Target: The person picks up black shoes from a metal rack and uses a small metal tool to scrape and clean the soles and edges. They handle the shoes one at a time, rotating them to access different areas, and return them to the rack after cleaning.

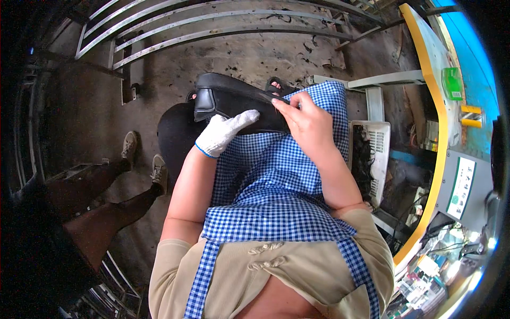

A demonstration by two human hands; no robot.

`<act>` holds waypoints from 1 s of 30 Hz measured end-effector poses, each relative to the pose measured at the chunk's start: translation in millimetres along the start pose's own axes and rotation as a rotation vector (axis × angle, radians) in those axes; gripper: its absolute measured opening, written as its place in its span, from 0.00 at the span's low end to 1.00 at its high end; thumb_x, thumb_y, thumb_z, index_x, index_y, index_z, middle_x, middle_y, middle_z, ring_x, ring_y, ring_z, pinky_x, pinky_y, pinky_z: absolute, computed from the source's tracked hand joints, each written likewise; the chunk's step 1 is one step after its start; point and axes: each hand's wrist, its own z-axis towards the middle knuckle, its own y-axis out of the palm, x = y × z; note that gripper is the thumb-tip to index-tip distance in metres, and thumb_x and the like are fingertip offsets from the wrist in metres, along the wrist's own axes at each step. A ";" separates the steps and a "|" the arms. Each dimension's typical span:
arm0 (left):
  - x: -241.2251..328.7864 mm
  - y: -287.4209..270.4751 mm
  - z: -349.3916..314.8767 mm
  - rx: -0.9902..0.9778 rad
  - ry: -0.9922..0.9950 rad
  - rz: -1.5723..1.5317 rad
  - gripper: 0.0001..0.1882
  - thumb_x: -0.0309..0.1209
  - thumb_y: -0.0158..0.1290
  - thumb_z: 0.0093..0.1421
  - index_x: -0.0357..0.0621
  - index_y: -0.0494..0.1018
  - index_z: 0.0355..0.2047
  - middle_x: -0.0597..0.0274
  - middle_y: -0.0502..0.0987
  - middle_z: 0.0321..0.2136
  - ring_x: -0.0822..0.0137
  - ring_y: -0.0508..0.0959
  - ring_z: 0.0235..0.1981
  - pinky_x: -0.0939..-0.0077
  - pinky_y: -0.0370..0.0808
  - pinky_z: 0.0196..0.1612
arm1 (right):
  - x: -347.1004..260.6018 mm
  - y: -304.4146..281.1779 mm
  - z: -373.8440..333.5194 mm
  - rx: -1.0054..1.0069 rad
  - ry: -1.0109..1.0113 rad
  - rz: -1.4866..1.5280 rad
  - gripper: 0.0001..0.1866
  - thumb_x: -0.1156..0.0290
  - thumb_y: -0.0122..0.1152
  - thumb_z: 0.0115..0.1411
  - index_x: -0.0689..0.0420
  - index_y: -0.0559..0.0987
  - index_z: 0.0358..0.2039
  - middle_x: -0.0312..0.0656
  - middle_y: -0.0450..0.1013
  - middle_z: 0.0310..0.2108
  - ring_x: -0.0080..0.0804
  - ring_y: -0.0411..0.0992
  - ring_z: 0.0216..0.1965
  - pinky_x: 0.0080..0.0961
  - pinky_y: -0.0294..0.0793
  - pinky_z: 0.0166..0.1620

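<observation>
Across my lap lies a long black moulded piece (234,101) with a rounded rim and a smooth, shiny padded end at its left; I cannot tell its exact kind. My left hand (227,129), in a white knit glove with a blue cuff, grips its near left side, the thumb stretched over the surface and the other fingers hidden. Bare, my right hand (308,121) pinches the rim at the piece's right end between thumb and fingers. Whether a small tool is in those fingers cannot be made out. Under the piece is my blue-checked apron (265,165).
A white slotted crate (378,159) with black scraps stands beside my right knee. Further right is a yellow-edged machine table (438,122) bearing a green box (452,84). Metal rails (223,34) cross ahead. Another person's shoes (158,173) are at the left. Black scraps litter the floor.
</observation>
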 end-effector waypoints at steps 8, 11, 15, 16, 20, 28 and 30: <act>2.6 0.4 -1.0 0.024 -0.006 -0.036 0.19 0.32 0.63 0.56 0.34 0.78 0.45 0.59 0.81 0.41 0.67 0.80 0.41 0.70 0.76 0.48 | 7.4 -24.8 -18.4 -0.063 0.075 0.193 0.17 0.78 0.66 0.54 0.49 0.84 0.44 0.37 0.66 0.28 0.25 0.65 0.20 0.24 0.66 0.23; 7.9 4.0 -3.1 0.006 0.026 -0.037 0.18 0.33 0.63 0.56 0.35 0.78 0.45 0.59 0.81 0.41 0.67 0.79 0.41 0.70 0.76 0.48 | -3.2 -31.2 -20.2 -0.105 0.060 0.056 0.14 0.76 0.67 0.53 0.49 0.85 0.41 0.36 0.66 0.28 0.27 0.68 0.20 0.26 0.68 0.23; 11.2 7.5 -4.6 0.006 0.039 -0.014 0.18 0.33 0.63 0.56 0.36 0.78 0.45 0.60 0.81 0.42 0.67 0.79 0.41 0.70 0.75 0.49 | -8.8 -26.3 -15.4 -0.086 0.047 -0.086 0.12 0.74 0.68 0.52 0.47 0.85 0.39 0.34 0.66 0.27 0.30 0.70 0.21 0.29 0.71 0.23; 9.3 6.6 -3.9 0.027 0.024 0.015 0.19 0.34 0.63 0.56 0.36 0.78 0.45 0.60 0.81 0.42 0.67 0.79 0.42 0.70 0.75 0.49 | -9.4 -22.6 -14.2 -0.069 0.045 -0.079 0.12 0.74 0.68 0.52 0.47 0.85 0.39 0.34 0.66 0.28 0.30 0.70 0.21 0.29 0.71 0.23; -3.6 -0.4 3.3 0.072 -0.014 0.047 0.20 0.35 0.64 0.56 0.36 0.78 0.45 0.59 0.81 0.42 0.68 0.79 0.42 0.70 0.75 0.50 | -7.1 0.6 -11.8 -0.037 0.048 -0.082 0.14 0.74 0.66 0.52 0.46 0.85 0.40 0.35 0.68 0.30 0.30 0.72 0.23 0.28 0.73 0.25; 1.5 2.9 -0.9 0.024 0.024 0.086 0.18 0.34 0.62 0.58 0.35 0.79 0.45 0.56 0.82 0.43 0.67 0.80 0.44 0.72 0.76 0.50 | 2.3 13.1 -8.5 0.088 0.181 0.206 0.13 0.69 0.68 0.54 0.50 0.83 0.41 0.36 0.72 0.32 0.31 0.76 0.29 0.26 0.78 0.31; 6.2 4.7 -2.3 0.032 -0.011 0.069 0.18 0.33 0.62 0.58 0.35 0.79 0.45 0.56 0.82 0.42 0.67 0.80 0.44 0.72 0.76 0.50 | 5.3 14.4 -9.8 0.104 0.208 0.251 0.13 0.67 0.69 0.53 0.51 0.83 0.41 0.36 0.73 0.31 0.32 0.76 0.29 0.27 0.77 0.31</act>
